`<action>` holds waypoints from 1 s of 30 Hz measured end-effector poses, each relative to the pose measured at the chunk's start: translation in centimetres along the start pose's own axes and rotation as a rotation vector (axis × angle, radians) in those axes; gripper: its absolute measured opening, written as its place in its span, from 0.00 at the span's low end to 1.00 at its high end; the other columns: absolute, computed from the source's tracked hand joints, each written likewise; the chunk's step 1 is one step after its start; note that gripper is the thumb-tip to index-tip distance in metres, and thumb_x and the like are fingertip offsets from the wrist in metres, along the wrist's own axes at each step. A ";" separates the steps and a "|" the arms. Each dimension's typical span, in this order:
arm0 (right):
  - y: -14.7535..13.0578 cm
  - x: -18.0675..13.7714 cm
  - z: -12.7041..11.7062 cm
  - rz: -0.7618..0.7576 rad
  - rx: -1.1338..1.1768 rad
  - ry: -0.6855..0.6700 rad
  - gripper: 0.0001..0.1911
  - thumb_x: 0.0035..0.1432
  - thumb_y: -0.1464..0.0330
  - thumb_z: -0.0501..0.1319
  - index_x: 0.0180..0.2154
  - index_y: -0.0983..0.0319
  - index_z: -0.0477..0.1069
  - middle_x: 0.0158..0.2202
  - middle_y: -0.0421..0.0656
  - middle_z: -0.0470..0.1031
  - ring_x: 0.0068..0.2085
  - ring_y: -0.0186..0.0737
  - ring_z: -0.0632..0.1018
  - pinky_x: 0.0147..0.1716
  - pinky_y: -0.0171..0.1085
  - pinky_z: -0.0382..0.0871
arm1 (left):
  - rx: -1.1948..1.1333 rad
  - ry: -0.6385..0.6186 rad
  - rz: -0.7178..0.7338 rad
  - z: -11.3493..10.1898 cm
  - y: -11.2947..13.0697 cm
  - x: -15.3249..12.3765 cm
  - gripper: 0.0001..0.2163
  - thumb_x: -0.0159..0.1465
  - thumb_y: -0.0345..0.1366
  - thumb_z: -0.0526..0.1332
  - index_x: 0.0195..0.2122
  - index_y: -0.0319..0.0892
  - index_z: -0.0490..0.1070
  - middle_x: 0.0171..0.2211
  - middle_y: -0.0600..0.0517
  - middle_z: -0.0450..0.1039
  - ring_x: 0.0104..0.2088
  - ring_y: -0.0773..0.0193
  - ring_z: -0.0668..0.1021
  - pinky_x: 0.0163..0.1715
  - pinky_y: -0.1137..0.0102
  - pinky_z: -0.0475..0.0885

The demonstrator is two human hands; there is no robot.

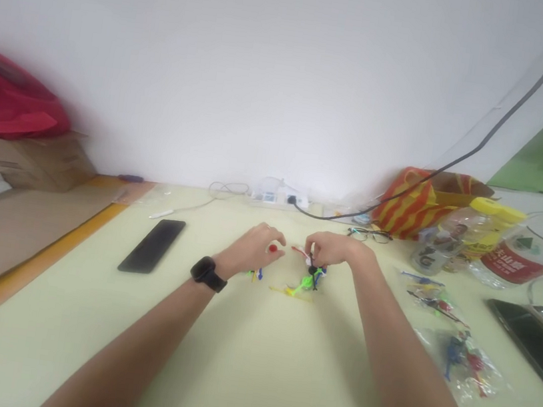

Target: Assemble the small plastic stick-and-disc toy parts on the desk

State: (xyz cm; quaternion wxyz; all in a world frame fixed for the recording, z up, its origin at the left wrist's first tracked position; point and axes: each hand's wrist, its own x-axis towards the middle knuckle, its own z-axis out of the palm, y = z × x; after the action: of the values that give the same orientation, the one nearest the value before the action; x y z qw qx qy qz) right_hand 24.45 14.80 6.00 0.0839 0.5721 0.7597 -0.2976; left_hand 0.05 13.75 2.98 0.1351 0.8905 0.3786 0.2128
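My left hand [255,250] is over the pale table, a dark watch on its wrist, with thumb and forefinger curved apart. A small round red piece [272,248] shows in the gap between them; whether it touches the fingers I cannot tell. Small blue and yellow plastic pieces [257,274] lie just below this hand. My right hand [328,248] is closed, fingers pointing down in a pinch on small plastic pieces, partly hidden by the fingers. Around its fingertips lie a bright green piece [304,285], a thin yellow one [284,291], and black, blue and red-and-white ones.
A black phone [151,246] lies left. At right are bagged plastic pieces [474,363], a dark tablet-like slab [536,335], a large clear bottle [516,258] and a striped bag [403,202]. A power strip [272,195] with a black cable stands by the wall; glasses [371,234] lie nearby.
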 end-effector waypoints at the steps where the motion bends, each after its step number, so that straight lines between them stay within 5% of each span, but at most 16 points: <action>1: 0.1 0.1 0.1 -0.001 0.001 0.002 0.22 0.48 0.78 0.67 0.47 0.59 0.76 0.36 0.41 0.82 0.36 0.40 0.82 0.30 0.32 0.67 | -0.001 -0.006 -0.002 -0.1 0.1 0.0 0.08 0.67 0.40 0.64 0.44 0.46 0.79 0.41 0.46 0.79 0.47 0.49 0.78 0.48 0.57 0.74; 12: 0.3 0.0 -0.4 0.015 -0.026 0.188 0.08 0.52 0.73 0.67 0.36 0.61 0.79 0.42 0.47 0.82 0.40 0.43 0.81 0.31 0.33 0.66 | -0.045 -0.053 -0.008 -1.3 0.4 0.0 0.11 0.68 0.45 0.62 0.44 0.47 0.80 0.41 0.47 0.80 0.44 0.51 0.80 0.44 0.60 0.75; 19: -1.1 0.5 0.7 -0.022 -0.004 0.137 0.08 0.41 0.76 0.72 0.23 0.63 0.75 0.25 0.44 0.78 0.28 0.42 0.78 0.27 0.35 0.64 | -0.047 -0.074 -0.026 -2.4 0.3 0.1 0.12 0.68 0.46 0.62 0.45 0.48 0.80 0.46 0.48 0.81 0.43 0.52 0.82 0.42 0.61 0.75; 27: -0.8 0.2 -0.4 -0.221 0.243 0.391 0.03 0.59 0.71 0.62 0.37 0.63 0.73 0.38 0.46 0.82 0.37 0.38 0.80 0.34 0.33 0.69 | -0.165 0.055 0.011 -2.2 1.1 0.4 0.13 0.69 0.45 0.62 0.52 0.47 0.76 0.52 0.48 0.80 0.50 0.53 0.81 0.51 0.58 0.77; 30: -1.0 0.4 -0.3 -0.363 0.499 0.373 0.04 0.60 0.70 0.60 0.38 0.63 0.71 0.36 0.46 0.81 0.34 0.37 0.80 0.35 0.33 0.72 | -0.299 0.104 0.046 -1.7 2.0 0.6 0.12 0.70 0.44 0.62 0.51 0.47 0.74 0.50 0.50 0.80 0.48 0.57 0.82 0.54 0.58 0.77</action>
State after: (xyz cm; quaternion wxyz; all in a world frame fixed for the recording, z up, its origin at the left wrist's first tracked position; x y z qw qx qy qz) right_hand 23.44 15.11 6.38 -0.2527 0.4751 0.7551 -0.3746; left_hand 0.85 12.95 5.49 0.2413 0.8568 0.3287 0.3156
